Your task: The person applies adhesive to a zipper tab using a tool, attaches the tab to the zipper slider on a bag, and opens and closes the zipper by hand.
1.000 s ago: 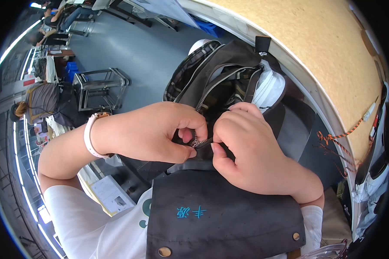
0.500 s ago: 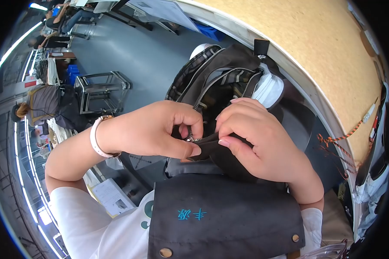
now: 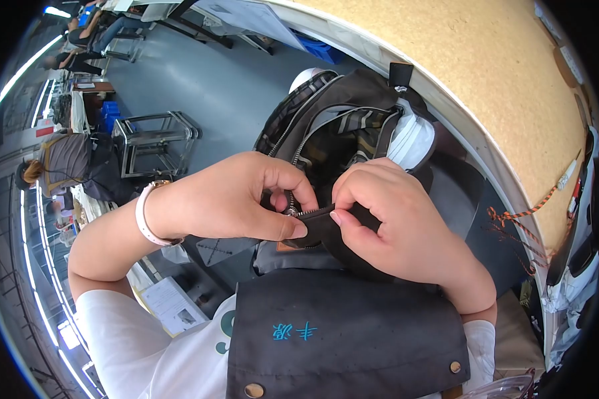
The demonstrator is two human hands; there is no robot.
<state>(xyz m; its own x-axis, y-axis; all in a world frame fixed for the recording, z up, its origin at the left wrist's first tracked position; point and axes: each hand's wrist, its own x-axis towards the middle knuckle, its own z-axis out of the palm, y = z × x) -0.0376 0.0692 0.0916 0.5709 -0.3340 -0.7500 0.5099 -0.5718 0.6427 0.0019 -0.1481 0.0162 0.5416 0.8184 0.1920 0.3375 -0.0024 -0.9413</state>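
Note:
A dark backpack gapes in front of me, its main pocket unzipped and a plaid lining showing inside. My left hand, with a white band at the wrist, pinches the near edge of the opening beside the zipper. Something metallic, perhaps the slider, sits by its fingers. Farther right along that same edge, my right hand grips the fabric between thumb and forefinger. Pale blue-white material shows at the bag's right side. The bag's contents are mostly hidden in shadow and behind my hands.
A wooden-topped table curves along the right, with an orange-and-black cord on it. A metal-framed stand is on the grey floor to the left. Another person is at the far left. A dark apron covers my front.
My right hand's fingers have drawn in closer to the thumb on the zipper edge, and more of the plaid lining shows. My left hand stays nearly in place.

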